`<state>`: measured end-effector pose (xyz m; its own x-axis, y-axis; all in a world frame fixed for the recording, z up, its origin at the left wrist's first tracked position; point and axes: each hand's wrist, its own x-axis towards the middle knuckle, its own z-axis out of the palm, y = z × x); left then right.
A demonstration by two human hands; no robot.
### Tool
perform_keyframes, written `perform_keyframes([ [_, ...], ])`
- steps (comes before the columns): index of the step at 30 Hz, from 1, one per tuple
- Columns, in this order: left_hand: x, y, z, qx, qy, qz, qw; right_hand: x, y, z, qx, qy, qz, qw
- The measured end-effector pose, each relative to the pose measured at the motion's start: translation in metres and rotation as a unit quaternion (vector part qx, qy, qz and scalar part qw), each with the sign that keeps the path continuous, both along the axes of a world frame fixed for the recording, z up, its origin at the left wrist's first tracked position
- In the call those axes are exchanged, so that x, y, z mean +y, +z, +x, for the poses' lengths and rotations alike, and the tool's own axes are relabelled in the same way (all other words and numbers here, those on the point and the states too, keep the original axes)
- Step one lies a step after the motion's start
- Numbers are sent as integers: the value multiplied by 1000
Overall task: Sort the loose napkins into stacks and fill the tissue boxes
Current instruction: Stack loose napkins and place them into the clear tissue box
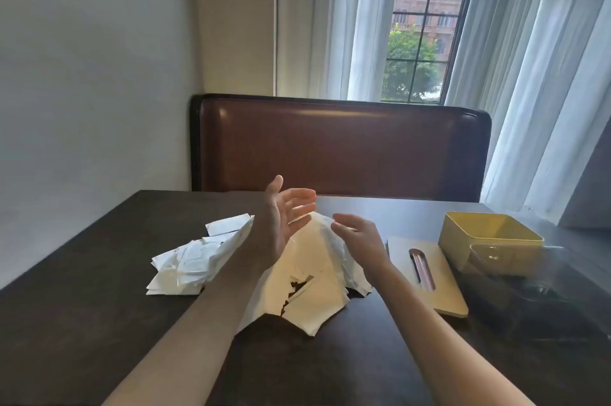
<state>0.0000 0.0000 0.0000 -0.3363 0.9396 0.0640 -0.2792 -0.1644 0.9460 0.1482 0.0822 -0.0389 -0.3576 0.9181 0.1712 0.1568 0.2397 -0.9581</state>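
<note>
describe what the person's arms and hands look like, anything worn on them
Both forearms are bare as far as the frame shows: no sleeves, watch, bracelets or gloves. The left hand and right hand show no rings on the fingers that can be seen. No markings show. Nails look short and unpainted, though blur makes that uncertain.

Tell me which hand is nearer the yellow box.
Right. The right hand hovers over the napkin pile, just left of the yellow box; the left hand is farther left, beyond it.
</note>
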Motion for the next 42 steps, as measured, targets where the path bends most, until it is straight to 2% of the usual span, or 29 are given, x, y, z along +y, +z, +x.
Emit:
perform_keyframes([
  [6, 28, -14, -12, -14, 15, 1, 1000, 29, -19, -20, -133, -33, 66, 988],
  [9, 36, -20, -16, -23, 21, 5, 999, 37, -26, -22, -164, -29, 79, 983],
  [12, 44, -27, -19, -16, 19, 10, 1000, 39, -25, -20, -115, -14, 61, 991],
  [14, 46, -27, -20, -3, 18, 17, 1000, 39, -15, -15, -39, -1, 62, 997],
  [19, 49, -22, -21, 155, -26, 55, 986, 41, 24, -11, 116, 41, 71, 990],
  [23, 54, -23, -23, 220, -26, 50, 974, 53, 31, -18, 141, 35, 75, 986],
  [25, 58, -24, -29, 197, -30, 48, 979, 60, 22, -23, 140, 20, 61, 988],
  [28, 66, -29, -39, 78, -39, 41, 995, 72, 4, -28, 116, -1, 42, 992],
  [30, 69, -31, -43, -23, -44, 48, 998, 79, -8, -30, 52, 13, 42, 998],
  [32, 71, -33, -44, -77, -39, 44, 995, 86, -20, -32, -26, 37, 51, 998],
  [35, 71, -39, -43, -85, -43, 26, 995, 89, -31, -31, -85, 68, 79, 991],
  [38, 68, -43, -40, -98, -45, 0, 994, 91, -39, -28, -81, 65, 107, 989],
  [42, 63, -40, -38, -156, -67, 2, 985, 93, -48, -25, -48, 43, 149, 987],
])
